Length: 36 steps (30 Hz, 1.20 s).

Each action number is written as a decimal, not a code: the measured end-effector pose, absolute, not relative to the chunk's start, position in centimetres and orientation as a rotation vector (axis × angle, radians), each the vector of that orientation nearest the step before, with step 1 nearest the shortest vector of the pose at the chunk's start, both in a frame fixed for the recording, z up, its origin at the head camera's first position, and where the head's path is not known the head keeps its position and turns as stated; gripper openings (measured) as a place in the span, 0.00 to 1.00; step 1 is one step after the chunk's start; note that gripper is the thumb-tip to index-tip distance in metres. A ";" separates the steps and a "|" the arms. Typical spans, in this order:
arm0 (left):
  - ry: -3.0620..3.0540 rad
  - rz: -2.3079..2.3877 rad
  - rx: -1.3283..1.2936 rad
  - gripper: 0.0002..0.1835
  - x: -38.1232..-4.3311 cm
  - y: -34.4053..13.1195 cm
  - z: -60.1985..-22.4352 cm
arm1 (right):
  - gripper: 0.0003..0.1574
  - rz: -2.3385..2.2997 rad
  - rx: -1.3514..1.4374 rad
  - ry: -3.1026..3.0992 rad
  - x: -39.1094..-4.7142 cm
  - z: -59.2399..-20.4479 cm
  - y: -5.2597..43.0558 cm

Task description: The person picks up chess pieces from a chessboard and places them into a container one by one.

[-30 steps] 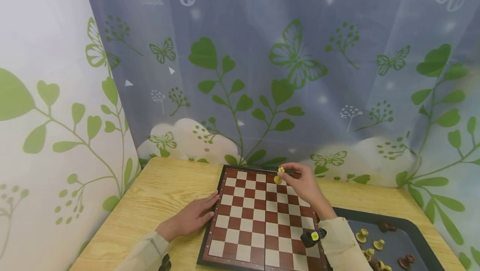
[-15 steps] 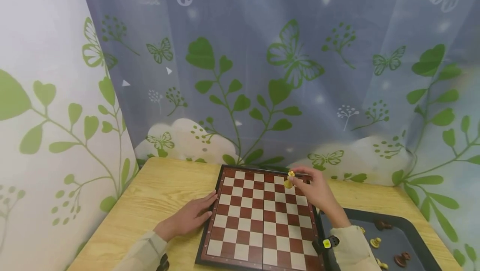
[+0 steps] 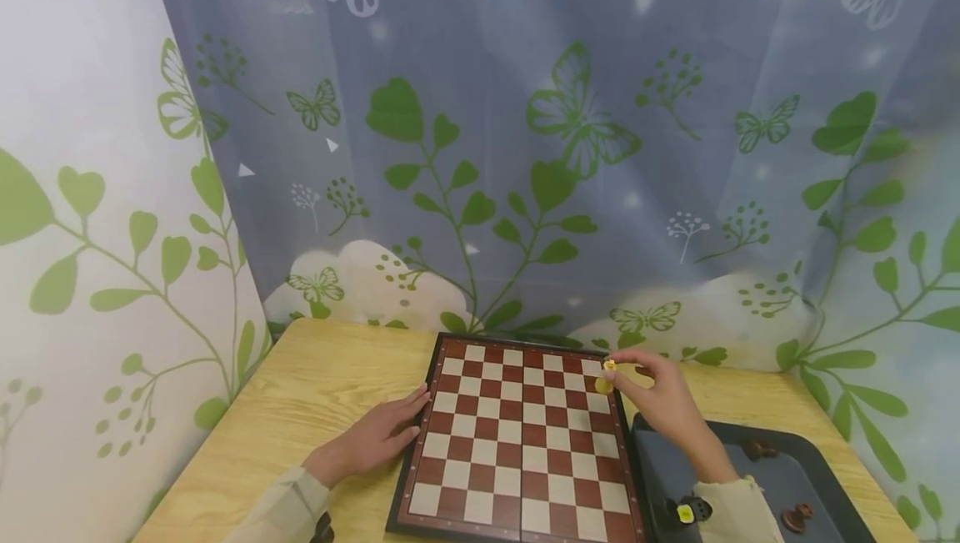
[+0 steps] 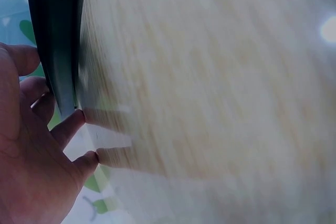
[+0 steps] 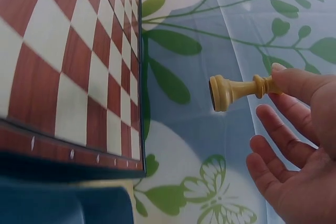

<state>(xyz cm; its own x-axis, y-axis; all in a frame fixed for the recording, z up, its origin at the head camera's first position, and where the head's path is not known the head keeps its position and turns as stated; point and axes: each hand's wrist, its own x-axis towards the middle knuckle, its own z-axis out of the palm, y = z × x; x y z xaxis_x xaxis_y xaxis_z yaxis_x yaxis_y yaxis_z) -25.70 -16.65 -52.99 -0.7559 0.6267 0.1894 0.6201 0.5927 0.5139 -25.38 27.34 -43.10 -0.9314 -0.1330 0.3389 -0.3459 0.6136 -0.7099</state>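
A red-and-cream chessboard (image 3: 492, 473) lies on the wooden table. My right hand (image 3: 663, 399) is over its far right corner, pinching a pale yellow chess piece (image 5: 231, 92) by the top between thumb and forefinger. The piece's base points toward the board and is clear of the surface in the right wrist view; its head is covered by the fingertips. My left hand (image 3: 369, 438) rests at the board's left edge, fingers extended against the dark rim (image 4: 59, 30).
A dark tray (image 3: 825, 461) stands right of the board, under my right forearm. Brown chess pieces lie in it, one near the front (image 3: 797, 517) and one at the back (image 3: 761, 449). A patterned curtain (image 3: 480, 151) hangs behind the table.
My right hand has carried the chess piece rightward along the board's far side, from near the middle to the corner. My left hand has kept its place at the edge.
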 end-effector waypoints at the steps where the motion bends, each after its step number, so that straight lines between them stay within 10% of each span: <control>1: 2.788 0.896 1.084 0.29 -25.7 -16.7 -53.0 | 0.18 1.212 0.382 -2.593 -25.2 -43.1 27.6; 36: 2.804 0.932 1.158 0.28 -25.7 -16.6 -52.9 | 0.20 0.934 0.196 -2.846 -20.8 -45.9 34.8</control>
